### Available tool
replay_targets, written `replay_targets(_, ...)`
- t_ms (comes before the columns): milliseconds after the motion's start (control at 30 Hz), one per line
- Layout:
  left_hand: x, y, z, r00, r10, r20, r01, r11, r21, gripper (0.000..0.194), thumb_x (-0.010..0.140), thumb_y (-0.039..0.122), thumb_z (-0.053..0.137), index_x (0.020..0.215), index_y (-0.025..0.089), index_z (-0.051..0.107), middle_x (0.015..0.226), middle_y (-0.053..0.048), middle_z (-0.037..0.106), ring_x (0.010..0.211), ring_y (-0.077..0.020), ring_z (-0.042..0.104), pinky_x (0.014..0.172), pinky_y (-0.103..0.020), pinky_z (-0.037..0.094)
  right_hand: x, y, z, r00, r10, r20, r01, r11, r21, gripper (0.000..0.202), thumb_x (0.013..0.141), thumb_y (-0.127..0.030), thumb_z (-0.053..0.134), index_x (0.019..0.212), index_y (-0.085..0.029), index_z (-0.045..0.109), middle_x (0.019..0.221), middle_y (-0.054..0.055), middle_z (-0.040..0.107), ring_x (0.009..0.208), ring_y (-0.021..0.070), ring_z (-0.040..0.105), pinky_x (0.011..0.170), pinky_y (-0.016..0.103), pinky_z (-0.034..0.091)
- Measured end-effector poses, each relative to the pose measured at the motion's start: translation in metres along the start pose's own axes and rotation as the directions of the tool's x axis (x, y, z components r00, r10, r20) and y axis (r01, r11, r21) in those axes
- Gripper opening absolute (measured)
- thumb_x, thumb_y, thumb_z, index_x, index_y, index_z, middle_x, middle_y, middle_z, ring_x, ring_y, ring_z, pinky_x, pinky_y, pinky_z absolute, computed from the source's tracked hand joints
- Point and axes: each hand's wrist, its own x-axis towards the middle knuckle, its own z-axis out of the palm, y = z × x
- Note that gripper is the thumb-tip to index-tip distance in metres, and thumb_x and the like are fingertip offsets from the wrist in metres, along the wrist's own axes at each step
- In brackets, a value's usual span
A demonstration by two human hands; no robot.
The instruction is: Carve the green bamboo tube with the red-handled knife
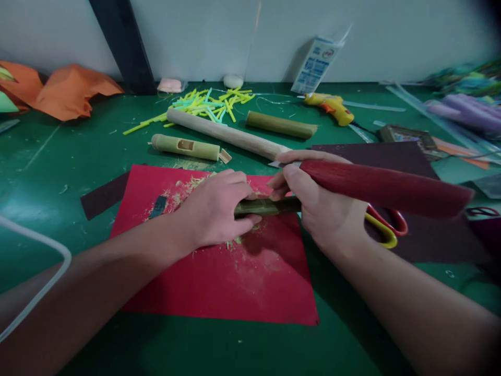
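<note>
My left hand [219, 211] is closed round a green bamboo tube [270, 207], pressing it down over a red sheet [211, 292]. In my right hand [317, 203] is a carving knife [383, 185] with a thick red handle; a short pale bit of blade shows past the fingers, pointing left. The right fingers also reach the tube's right end, which they partly hide. Pale shavings [188, 190] are scattered over the sheet. Just behind it lies a lighter bamboo piece [199, 150] with a rectangular notch, beside a small cut chip [225, 155].
A wooden rod [230, 134] and another bamboo tube [279, 125] lie farther back, near yellow and green sticks [207, 107]. A yellow glue gun [331, 108] is at back right. Scissors [385, 227] lie beside my right wrist on dark sheets [434, 230]. Orange cloth-like material [76, 94] sits at back left.
</note>
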Motion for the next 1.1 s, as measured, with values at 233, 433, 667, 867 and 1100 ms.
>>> replay_targets(233,-0.001,0.0,0.0,1.0,0.007,-0.007,-0.007,1.0,0.017,0.019,0.085,0.031,0.068,0.079,0.015,0.06,0.08,-0.004,0.058,0.078,-0.0192,0.052,0.067,-0.032,0.042,-0.005,0.013,-0.001,0.955,-0.254,-0.152,0.246,0.967,-0.074,0.021,0.082,-0.034,0.075,0.064,-0.024,0.066,0.056,-0.003,0.058,0.05,0.0123,0.052,0.051,0.029,0.045)
replay_targets(433,-0.001,0.001,0.0,1.0,-0.001,0.003,0.001,1.0,0.018,0.017,0.083,0.029,0.07,0.083,0.013,0.064,0.084,-0.006,0.061,0.08,-0.0202,0.054,0.07,-0.033,0.044,-0.006,0.006,0.006,0.945,-0.232,-0.232,0.212,0.971,-0.11,0.02,0.078,-0.024,0.076,0.062,-0.025,0.064,0.058,-0.003,0.057,0.055,0.0128,0.052,0.052,0.028,0.044)
replay_targets(667,-0.001,0.002,0.0,1.0,-0.001,0.004,0.001,1.0,0.016,0.016,0.084,0.027,0.068,0.086,0.012,0.066,0.089,-0.008,0.065,0.085,-0.0218,0.057,0.076,-0.036,0.048,-0.001,0.006,0.007,0.983,-0.109,-0.15,0.097,0.992,-0.082,0.021,0.073,-0.031,0.081,0.063,-0.025,0.064,0.06,-0.002,0.06,0.056,0.014,0.055,0.051,0.029,0.046)
replay_targets(867,-0.002,0.002,0.0,1.0,-0.007,0.008,0.007,1.0,0.011,0.018,0.083,0.028,0.069,0.09,0.012,0.067,0.091,-0.008,0.066,0.088,-0.0229,0.058,0.077,-0.036,0.049,-0.001,0.001,0.007,0.997,-0.009,-0.08,0.006,1.0,-0.027,0.027,0.072,-0.033,0.082,0.06,-0.023,0.06,0.058,-0.002,0.056,0.053,0.0121,0.051,0.05,0.028,0.043)
replay_targets(1100,-0.001,0.002,-0.002,1.0,0.015,-0.004,-0.015,0.999,0.032,0.019,0.081,0.029,0.072,0.086,0.012,0.065,0.087,-0.007,0.063,0.082,-0.0209,0.056,0.07,-0.033,0.046,0.001,0.007,0.002,0.999,-0.036,-0.034,0.04,0.99,0.133,0.014,0.084,-0.022,0.062,0.072,-0.019,0.067,0.059,-0.005,0.05,0.051,0.0078,0.043,0.054,0.026,0.04)
